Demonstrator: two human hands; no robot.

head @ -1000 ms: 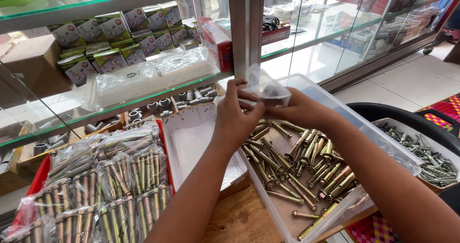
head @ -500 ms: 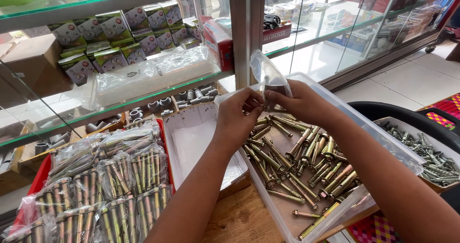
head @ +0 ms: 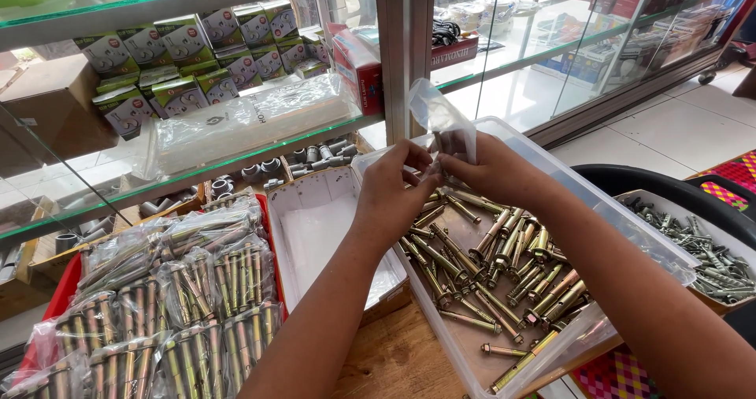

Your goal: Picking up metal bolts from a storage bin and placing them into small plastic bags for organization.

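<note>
My left hand and my right hand meet above a clear plastic tub full of loose brass-coloured anchor bolts. Both hands pinch a small clear plastic bag that stands up between them, its mouth upward. Something dark shows in the bag's lower part, too hidden to name. My forearms reach in from the bottom of the view.
A red tray at the left holds several bagged bolt bundles. An open white cardboard box lies between tray and tub. A grey bin of screws sits right. Glass shelves with small boxes stand behind.
The bag has been turned more upright and held slightly lower and closer between both hands. My hands stay over the tub.
</note>
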